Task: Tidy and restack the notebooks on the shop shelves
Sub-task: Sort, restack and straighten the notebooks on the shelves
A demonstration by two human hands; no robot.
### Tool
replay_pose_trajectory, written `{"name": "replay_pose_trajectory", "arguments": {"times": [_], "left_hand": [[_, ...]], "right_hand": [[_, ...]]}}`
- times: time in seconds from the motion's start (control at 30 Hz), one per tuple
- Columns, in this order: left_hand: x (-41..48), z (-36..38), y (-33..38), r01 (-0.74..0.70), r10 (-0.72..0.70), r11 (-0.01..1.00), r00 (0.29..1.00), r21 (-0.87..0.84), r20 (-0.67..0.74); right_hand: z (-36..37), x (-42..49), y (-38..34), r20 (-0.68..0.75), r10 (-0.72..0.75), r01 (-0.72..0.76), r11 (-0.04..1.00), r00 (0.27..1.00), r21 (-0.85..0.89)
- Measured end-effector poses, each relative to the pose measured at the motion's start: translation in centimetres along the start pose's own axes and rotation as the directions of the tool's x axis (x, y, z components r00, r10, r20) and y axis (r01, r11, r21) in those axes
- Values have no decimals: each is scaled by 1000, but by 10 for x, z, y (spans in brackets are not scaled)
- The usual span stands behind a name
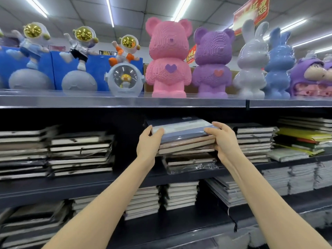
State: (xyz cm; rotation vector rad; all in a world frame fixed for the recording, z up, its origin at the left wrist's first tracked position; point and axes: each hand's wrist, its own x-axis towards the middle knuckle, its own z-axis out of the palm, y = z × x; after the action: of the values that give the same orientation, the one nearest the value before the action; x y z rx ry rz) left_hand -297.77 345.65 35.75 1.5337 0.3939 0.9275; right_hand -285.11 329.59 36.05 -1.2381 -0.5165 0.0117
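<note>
On the middle shelf (53, 187), dark piles (80, 151) lie at left. The left grip (148, 142) clasps the left end of a notebook stack (185, 139), thumb on top. The right grip (224, 141) clasps its right end. The stack sits over wrapped notebooks (190, 163), with more piles (255, 141) to the right.

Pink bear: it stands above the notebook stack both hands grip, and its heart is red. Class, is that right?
No. Head view: the pink bear has a purple heart; it does stand above the notebook stack the left hand and right hand grip.

Gap left of stack (186, 142) — shelf (124, 103) overhead.
</note>
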Motion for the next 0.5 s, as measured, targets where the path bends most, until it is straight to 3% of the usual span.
{"name": "replay_pose_trajectory", "arguments": {"times": [0.17,0.27,0.37,0.43,0.5], "left_hand": [[42,14,-3,154,-146,987,977,-38,157],[49,14,-7,173,-148,983,941,-57,303],[36,1,-12,23,-66,992,934,127,350],[30,-8,-17,-168,67,912,961,374,267],[30,-11,-23,-302,232,814,952,496,200]], "right_hand": [[1,39,27,-132,-41,40,999,990,-11],[-1,44,40,-172,-79,82,997,982,8],[-6,37,49,-116,-100,108,992,988,61],[-10,29,55,-69,-144,146,989,987,16],[-11,24,56,-55,-201,196,977,978,-79]]}}
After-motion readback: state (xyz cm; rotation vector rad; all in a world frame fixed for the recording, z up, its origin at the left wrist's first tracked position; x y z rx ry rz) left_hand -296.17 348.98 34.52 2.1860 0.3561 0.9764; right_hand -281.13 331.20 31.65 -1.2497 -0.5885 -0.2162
